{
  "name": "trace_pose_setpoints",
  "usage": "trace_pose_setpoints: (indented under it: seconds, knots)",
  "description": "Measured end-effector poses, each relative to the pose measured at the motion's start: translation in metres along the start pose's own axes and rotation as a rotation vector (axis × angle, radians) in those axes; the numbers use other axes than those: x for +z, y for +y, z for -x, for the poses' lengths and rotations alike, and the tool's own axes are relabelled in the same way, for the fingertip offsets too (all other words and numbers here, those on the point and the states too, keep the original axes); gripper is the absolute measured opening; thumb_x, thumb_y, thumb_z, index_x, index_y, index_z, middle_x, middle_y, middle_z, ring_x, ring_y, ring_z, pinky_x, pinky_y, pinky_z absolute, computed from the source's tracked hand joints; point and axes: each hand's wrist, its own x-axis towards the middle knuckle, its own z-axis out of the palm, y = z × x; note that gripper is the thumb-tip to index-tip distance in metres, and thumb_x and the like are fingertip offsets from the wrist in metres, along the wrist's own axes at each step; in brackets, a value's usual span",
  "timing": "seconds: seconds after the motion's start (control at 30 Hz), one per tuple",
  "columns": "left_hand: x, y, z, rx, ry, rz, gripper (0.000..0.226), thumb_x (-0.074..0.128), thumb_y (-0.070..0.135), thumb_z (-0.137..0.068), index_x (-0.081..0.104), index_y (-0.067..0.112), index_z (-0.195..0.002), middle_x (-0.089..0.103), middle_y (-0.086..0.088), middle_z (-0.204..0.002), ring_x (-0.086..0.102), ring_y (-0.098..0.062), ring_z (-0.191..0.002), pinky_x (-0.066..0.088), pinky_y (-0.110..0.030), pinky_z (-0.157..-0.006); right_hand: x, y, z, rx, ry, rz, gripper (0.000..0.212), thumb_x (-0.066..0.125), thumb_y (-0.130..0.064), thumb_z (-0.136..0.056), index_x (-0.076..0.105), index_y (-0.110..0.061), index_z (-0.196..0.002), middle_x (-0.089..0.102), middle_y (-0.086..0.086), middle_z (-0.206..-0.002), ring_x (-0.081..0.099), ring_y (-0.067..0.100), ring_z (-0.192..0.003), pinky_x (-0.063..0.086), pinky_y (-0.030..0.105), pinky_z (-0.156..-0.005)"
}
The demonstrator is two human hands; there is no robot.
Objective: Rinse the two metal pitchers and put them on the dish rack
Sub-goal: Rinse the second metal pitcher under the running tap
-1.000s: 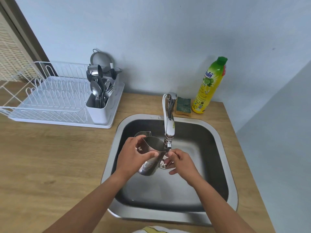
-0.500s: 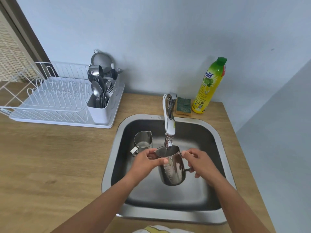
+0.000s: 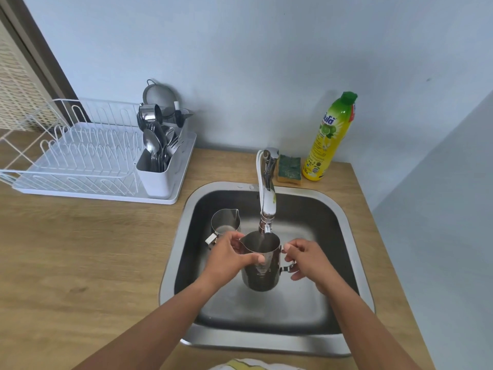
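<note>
The larger shiny steel pitcher [image 3: 262, 273] is upright directly under the spout of the chrome faucet [image 3: 267, 193], with the left hand [image 3: 226, 259] clamped round its rim and the right hand [image 3: 306, 259] curled on its handle. The 2nd, smaller steel pitcher [image 3: 225, 221] stands left of the faucet, just behind the left hand.

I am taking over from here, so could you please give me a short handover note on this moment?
The left grip holds the larger pitcher by its body under the tap; the right grip pinches its handle.
The smaller pitcher stands upright in the sink, to the left.
The dish rack holds neither pitcher.
Done: none racked. Left: rinse both, rack both.
</note>
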Motion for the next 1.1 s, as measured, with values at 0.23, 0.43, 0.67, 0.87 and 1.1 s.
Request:
trace_pose_setpoints:
  seconds: [0.23,0.43,0.67,0.87,1.1]
  knots:
    - [-0.001,-0.003,-0.006,-0.021,-0.042,-0.003,0.079,0.094,0.044,-0.048,0.057,0.025,-0.115,0.069,0.007,-0.104,0.066,-0.009,-0.097,0.055,-0.029,-0.088,0.000,0.003,-0.001,0.033,-0.035,0.026,0.020,0.054,-0.021,-0.100,0.065,-0.013,-0.086,0.064,0.007,-0.081,0.061,0.024,-0.069,0.058,0.034,-0.058]
    - [0.005,-0.001,-0.006,-0.031,-0.037,-0.005,0.073,0.095,0.036,-0.052,0.057,0.023,-0.113,0.067,0.006,-0.102,0.064,-0.008,-0.094,0.055,-0.029,-0.086,0.002,0.006,-0.001,0.022,0.050,0.047,0.016,0.054,-0.020,-0.100,0.065,-0.014,-0.090,0.066,0.007,-0.087,0.059,0.023,-0.072,0.057,0.031,-0.058]
    - [0.005,0.002,-0.008,-0.033,-0.037,-0.014,0.081,0.091,0.051,-0.045,0.058,0.025,-0.114,0.069,0.008,-0.101,0.065,-0.007,-0.094,0.056,-0.035,-0.091,-0.002,0.006,-0.001,0.013,0.059,0.021,0.019,0.054,-0.021,-0.100,0.065,-0.016,-0.086,0.066,0.007,-0.084,0.060,0.023,-0.067,0.059,0.035,-0.059]
    - [-0.002,0.003,-0.010,-0.034,-0.067,-0.017,0.083,0.089,0.056,-0.042,0.058,0.028,-0.113,0.071,0.009,-0.102,0.067,-0.010,-0.097,0.056,-0.036,-0.092,0.000,0.004,0.001,-0.005,0.025,0.031,0.017,0.054,-0.023,-0.100,0.066,-0.016,-0.090,0.067,0.007,-0.085,0.065,0.026,-0.073,0.059,0.031,-0.058]
    - [-0.007,0.005,-0.014,-0.070,-0.083,0.004,0.079,0.092,0.050,-0.048,0.058,0.026,-0.115,0.071,0.007,-0.104,0.067,-0.010,-0.098,0.055,-0.034,-0.092,0.003,0.007,0.000,-0.077,0.043,0.088,0.015,0.057,-0.031,-0.098,0.064,-0.018,-0.095,0.069,0.004,-0.089,0.066,0.021,-0.075,0.059,0.030,-0.059]
